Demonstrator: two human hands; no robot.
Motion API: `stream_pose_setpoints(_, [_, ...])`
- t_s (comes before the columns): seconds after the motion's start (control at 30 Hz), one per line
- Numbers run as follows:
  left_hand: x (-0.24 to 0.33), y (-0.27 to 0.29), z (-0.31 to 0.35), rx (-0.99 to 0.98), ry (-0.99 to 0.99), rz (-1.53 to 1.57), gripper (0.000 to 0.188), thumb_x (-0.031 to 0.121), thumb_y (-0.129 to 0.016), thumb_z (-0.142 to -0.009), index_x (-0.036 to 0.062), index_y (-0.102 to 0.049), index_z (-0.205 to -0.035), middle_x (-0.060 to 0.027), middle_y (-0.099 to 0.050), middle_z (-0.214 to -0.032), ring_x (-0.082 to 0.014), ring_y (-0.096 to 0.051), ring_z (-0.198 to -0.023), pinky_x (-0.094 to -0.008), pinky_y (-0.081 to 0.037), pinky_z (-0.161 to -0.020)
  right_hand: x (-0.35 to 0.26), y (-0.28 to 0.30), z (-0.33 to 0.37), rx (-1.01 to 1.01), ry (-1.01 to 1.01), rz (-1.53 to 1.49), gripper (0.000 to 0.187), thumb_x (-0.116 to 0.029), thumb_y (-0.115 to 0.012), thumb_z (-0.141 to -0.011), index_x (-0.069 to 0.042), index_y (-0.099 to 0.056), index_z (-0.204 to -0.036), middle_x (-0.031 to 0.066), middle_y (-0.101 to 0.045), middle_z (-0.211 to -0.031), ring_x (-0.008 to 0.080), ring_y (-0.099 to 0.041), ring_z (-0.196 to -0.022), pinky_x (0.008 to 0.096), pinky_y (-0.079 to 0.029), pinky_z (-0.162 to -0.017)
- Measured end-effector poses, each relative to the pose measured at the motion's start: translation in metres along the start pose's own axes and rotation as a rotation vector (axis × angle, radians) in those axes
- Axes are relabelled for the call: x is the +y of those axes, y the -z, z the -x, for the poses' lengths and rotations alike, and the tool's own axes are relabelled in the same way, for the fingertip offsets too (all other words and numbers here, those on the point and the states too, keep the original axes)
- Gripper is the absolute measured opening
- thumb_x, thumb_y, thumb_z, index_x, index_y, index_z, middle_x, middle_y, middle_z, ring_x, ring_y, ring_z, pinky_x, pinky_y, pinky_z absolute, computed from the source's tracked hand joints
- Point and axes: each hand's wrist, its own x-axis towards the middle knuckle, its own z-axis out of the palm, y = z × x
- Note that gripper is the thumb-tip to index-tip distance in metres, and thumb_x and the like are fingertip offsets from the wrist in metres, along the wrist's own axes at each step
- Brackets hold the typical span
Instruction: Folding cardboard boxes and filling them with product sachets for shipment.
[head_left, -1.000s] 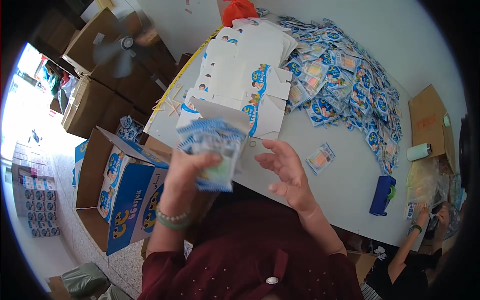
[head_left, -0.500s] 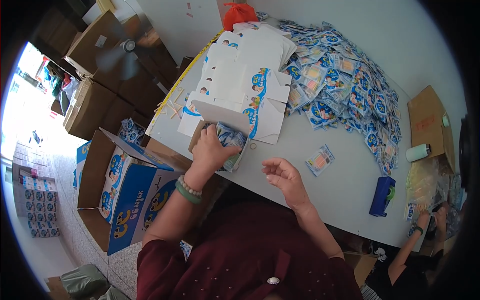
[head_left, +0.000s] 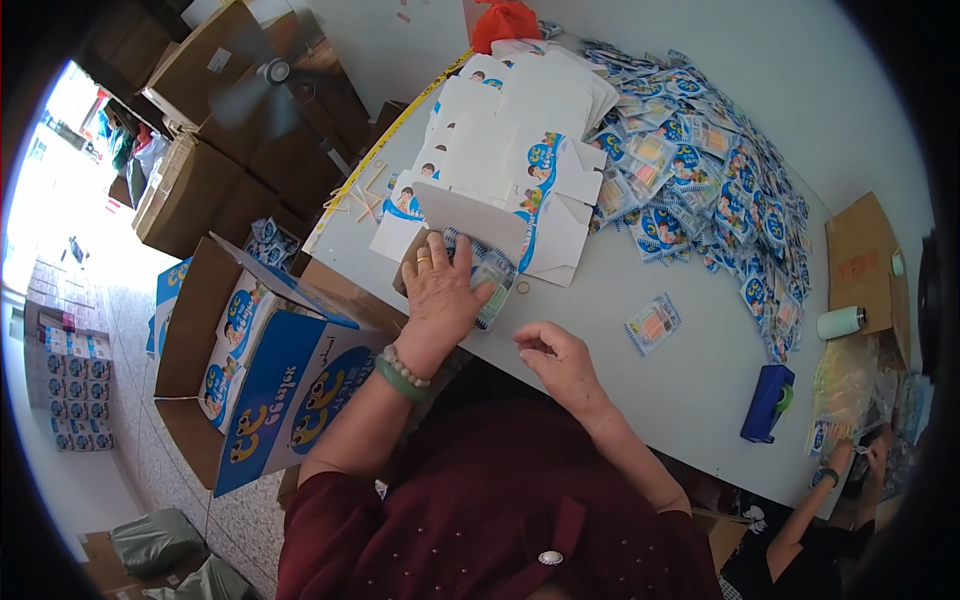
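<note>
My left hand [head_left: 440, 292], fingers spread out, presses flat on small clear packets [head_left: 491, 280] inside an open carton [head_left: 402, 270] at the table's near edge. The carton's white lid flap [head_left: 474, 215] stands up behind the hand, which hides much of the contents. To the right of the carton, my right hand [head_left: 562, 368] hovers by the table edge. Its fingers are loosely bent, with a gap to the thumb and nothing visible between them. A single packet [head_left: 653, 324] lies farther right on the white table [head_left: 600, 300].
Flattened white cartons [head_left: 545, 95] are stacked behind, beside a large packet heap [head_left: 730, 190]. A blue tape dispenser [head_left: 768, 402] stands right. Left of me is a large open blue box [head_left: 285, 395]. Another person's hands [head_left: 845, 460] work at the far right. A fan [head_left: 272, 75] stands back left.
My left hand has flattened from a curled pose onto the packets in the carton. My right hand has come a little left, nearer the carton. The whole view has shifted slightly.
</note>
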Motion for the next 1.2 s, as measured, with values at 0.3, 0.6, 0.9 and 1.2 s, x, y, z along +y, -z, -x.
stream_pose_setpoints(0.3, [-0.059, 0.045, 0.023, -0.004, -0.101, 0.442, 0.023, 0.017, -0.074, -0.070, 0.0038, -0.066, -0.087, -0.0108, -0.058, -0.086, -0.0300, -0.058, -0.086, -0.0427, -0.045, -0.075, -0.006, 0.005, -0.003, 0.053, 0.115, 0.289, 0.015, 0.000, -0.059, -0.081, 0.000, -0.062, -0.095, 0.0088, -0.063, -0.089, 0.0172, -0.062, -0.084, 0.0280, -0.049, -0.076])
stream_pose_setpoints(0.6, [-0.047, -0.004, 0.014, -0.064, -0.295, 0.152, 0.003, 0.012, -0.063, -0.067, 0.0109, -0.065, -0.065, -0.0027, -0.060, -0.072, -0.0238, -0.058, -0.080, -0.0386, -0.039, -0.073, -0.014, -0.004, -0.013, 0.035, 0.124, 0.332, 0.013, 0.000, -0.059, -0.081, 0.000, -0.062, -0.093, 0.0082, -0.063, -0.088, 0.0164, -0.061, -0.082, 0.0271, -0.048, -0.074])
stream_pose_setpoints(0.9, [-0.083, 0.017, -0.005, 0.231, 0.134, 0.486, 0.023, 0.015, -0.063, -0.084, 0.0002, -0.065, -0.101, -0.0163, -0.066, -0.096, -0.0281, -0.065, -0.084, -0.0340, -0.050, -0.073, -0.004, 0.005, -0.035, 0.180, -0.151, 0.086, 0.025, -0.009, -0.057, -0.087, 0.000, -0.057, -0.110, 0.0073, -0.061, -0.104, 0.0146, -0.057, -0.095, 0.0268, -0.046, -0.082])
stream_pose_setpoints(1.2, [-0.047, -0.051, 0.023, -0.273, 0.263, 0.959, 0.031, 0.029, -0.065, -0.084, 0.0014, -0.055, -0.094, -0.0169, -0.062, -0.080, -0.0296, -0.063, -0.076, -0.0397, -0.048, -0.066, 0.023, 0.014, -0.053, 0.211, -0.075, 0.008, 0.047, -0.018, -0.060, -0.087, 0.001, -0.042, -0.127, 0.0134, -0.052, -0.121, 0.0187, -0.050, -0.109, 0.0313, -0.040, -0.094])
